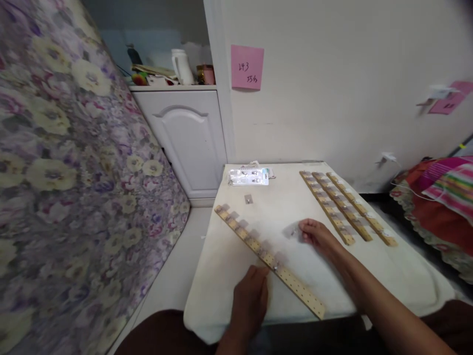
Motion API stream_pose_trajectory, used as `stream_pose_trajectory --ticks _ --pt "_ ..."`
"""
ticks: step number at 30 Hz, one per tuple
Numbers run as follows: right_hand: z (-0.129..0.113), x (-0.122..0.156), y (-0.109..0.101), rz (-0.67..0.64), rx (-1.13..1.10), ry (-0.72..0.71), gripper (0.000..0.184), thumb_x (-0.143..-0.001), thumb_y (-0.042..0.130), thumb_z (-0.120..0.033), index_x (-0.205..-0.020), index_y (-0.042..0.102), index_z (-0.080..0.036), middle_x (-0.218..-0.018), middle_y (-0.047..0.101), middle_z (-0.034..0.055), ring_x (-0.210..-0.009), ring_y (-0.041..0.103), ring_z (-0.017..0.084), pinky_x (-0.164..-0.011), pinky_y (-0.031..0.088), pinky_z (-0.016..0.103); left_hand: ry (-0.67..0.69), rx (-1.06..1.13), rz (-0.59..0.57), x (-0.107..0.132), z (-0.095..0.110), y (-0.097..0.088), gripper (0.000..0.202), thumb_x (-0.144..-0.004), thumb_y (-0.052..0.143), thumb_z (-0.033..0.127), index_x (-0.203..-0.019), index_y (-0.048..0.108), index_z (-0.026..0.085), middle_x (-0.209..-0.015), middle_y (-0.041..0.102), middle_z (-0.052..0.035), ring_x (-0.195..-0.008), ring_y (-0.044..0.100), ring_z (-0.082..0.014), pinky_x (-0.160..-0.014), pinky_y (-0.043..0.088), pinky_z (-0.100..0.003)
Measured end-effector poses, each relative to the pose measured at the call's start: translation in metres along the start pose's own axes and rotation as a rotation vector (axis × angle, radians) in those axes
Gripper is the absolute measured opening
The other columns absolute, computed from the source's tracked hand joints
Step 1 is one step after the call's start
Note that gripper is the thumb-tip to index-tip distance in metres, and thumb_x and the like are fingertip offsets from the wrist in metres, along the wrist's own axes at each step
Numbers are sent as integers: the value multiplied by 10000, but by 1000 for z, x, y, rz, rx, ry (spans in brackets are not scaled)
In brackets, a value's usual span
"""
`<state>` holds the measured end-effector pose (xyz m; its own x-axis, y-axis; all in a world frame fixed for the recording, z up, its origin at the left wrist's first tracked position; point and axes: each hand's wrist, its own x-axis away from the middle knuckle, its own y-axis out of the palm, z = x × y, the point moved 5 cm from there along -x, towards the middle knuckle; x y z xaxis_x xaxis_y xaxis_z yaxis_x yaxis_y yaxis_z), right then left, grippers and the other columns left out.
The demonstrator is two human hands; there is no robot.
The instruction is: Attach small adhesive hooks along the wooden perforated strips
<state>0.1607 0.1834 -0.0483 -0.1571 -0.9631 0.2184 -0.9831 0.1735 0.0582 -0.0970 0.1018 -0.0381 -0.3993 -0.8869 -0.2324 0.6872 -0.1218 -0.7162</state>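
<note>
A long perforated wooden strip (295, 286) lies diagonally on the cloth-covered table (229, 256). Several clear square adhesive pads with small metal hooks stand along its upper part; its lower end shows bare holes. My left hand (251, 291) is closed, its fingertips at the strip's near edge beside the lowest hook. Over the table to the right of the strip, my right hand (313, 231) pinches a clear adhesive hook (293, 230), its pad pointing left. Another clear adhesive hook (248, 199) lies beyond the strip.
Three similar strips with hooks, the middle one here (342, 204), lie side by side at the table's right. A clear plastic package (248, 176) is at the back edge. A floral curtain (74, 148) hangs at left, and a white cabinet (188, 143) stands behind.
</note>
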Motion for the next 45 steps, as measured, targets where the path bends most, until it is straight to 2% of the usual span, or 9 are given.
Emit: stream_pose_trajectory --ticks 2,4,8,13,18,28,38,45 --pt "14 33 -5 -85 -55 62 261 -659 691 -381 -726 554 -169 -468 492 -69 -399 410 58 -417 327 188 6 34 32 2 2 -1 251 -906 376 181 -1068 561 235 -923 570 -32 -843 577 -147 -758 482 -276" --pt "24 60 -1 -130 -53 78 274 -670 688 -399 -707 536 -174 -433 479 -76 -369 392 54 -396 291 184 6 60 68 4 5 -1 233 -917 380 207 -1057 565 228 -920 571 -32 -852 574 -148 -760 482 -280" --pt "34 85 18 -207 35 80 325 -662 674 -466 -704 519 -183 -407 475 -82 -342 397 64 -387 286 196 -3 122 119 15 19 4 229 -912 382 195 -1034 574 221 -934 585 -35 -879 571 -149 -766 489 -283" --pt "36 86 28 -245 136 54 278 -697 618 -447 -703 506 -192 -386 470 -89 -320 376 65 -384 280 201 30 122 161 35 33 24 283 -886 379 127 -1088 559 206 -967 589 -53 -904 573 -154 -764 496 -280" --pt "36 86 26 -233 225 20 173 -710 586 -344 -672 499 -199 -405 467 -91 -326 397 66 -382 290 198 115 -55 189 45 35 38 408 -849 394 79 -1220 512 201 -1021 600 -80 -944 561 -174 -807 495 -317" --pt "41 85 24 -185 272 32 100 -713 554 -284 -678 495 -211 -444 510 -82 -346 462 84 -387 342 205 193 -310 189 44 40 43 452 -868 374 107 -1290 472 232 -914 591 -55 -824 535 -170 -712 467 -304" --pt "38 86 24 -172 267 28 93 -717 550 -273 -677 497 -208 -473 527 -77 -353 473 79 -393 352 206 149 -406 147 41 41 46 477 -861 380 100 -1300 465 266 -890 569 -41 -798 510 -175 -693 434 -299" --pt "37 88 25 -150 279 32 87 -723 545 -255 -672 490 -210 -466 511 -82 -349 467 84 -382 340 208 153 -428 176 40 43 46 486 -868 365 87 -1308 457 272 -892 570 -42 -792 506 -174 -694 423 -293"
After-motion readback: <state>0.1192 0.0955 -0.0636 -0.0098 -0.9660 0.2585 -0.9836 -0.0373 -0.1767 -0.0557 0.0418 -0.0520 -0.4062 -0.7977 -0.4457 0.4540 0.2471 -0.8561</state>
